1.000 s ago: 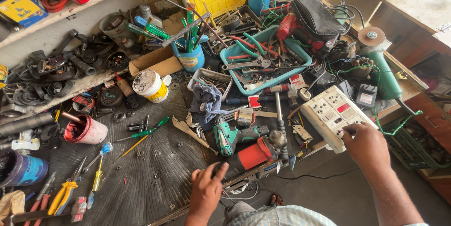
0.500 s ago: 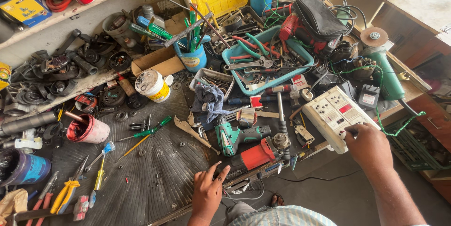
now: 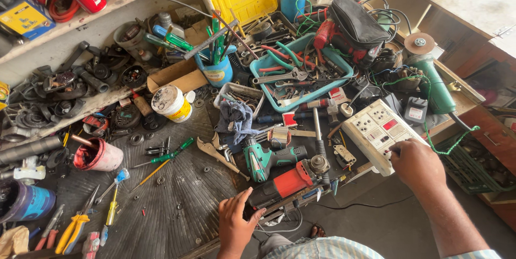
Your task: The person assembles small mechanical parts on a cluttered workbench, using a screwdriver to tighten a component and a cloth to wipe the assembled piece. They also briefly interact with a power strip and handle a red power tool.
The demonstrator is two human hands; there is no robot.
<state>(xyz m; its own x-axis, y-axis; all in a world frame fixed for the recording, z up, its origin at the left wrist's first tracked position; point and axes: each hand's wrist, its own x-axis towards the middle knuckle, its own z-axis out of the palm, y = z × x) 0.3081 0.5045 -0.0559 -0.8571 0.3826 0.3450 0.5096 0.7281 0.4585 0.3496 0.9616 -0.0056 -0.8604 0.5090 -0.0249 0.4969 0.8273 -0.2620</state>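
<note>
Right hand (image 3: 416, 163) touches white socket board (image 3: 379, 132); green grinder (image 3: 432, 84) beside.

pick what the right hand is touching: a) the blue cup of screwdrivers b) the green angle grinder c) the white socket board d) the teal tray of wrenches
c: the right hand has its fingers on the near corner of the white socket board, while the green angle grinder, the teal tray and the blue cup lie apart from it, farther back on the bench.
</note>
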